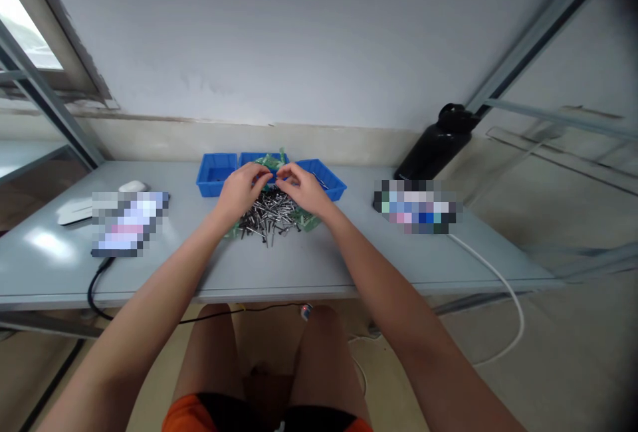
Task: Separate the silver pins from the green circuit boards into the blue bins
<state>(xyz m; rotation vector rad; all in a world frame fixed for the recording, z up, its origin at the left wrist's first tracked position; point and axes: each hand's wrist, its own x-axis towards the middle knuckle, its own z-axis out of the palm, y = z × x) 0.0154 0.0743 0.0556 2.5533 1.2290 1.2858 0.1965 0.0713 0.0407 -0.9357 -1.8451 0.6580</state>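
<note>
My left hand (241, 187) and my right hand (306, 189) are close together over the far side of a heap of screws or nails (270, 216). On each hand the thumb and fingertips are drawn together; whatever lies between them is too small to make out. Green plastic (308, 220) shows under the heap's edges, and more of it rises behind the fingers. Past my hands stands a blue middle bin (249, 157), partly covered. A blue left bin (212, 187) sits beside my left hand, and a blue right bin (337, 190), with a few metal pieces inside, is behind my right hand.
On the grey table (279, 272), a phone (130, 222) with a black cable and a white mouse-like object (132, 187) lie left. A black bottle (436, 149) leans at the back right, near another blurred device (416, 209) with a white cable. A wall closes off the back.
</note>
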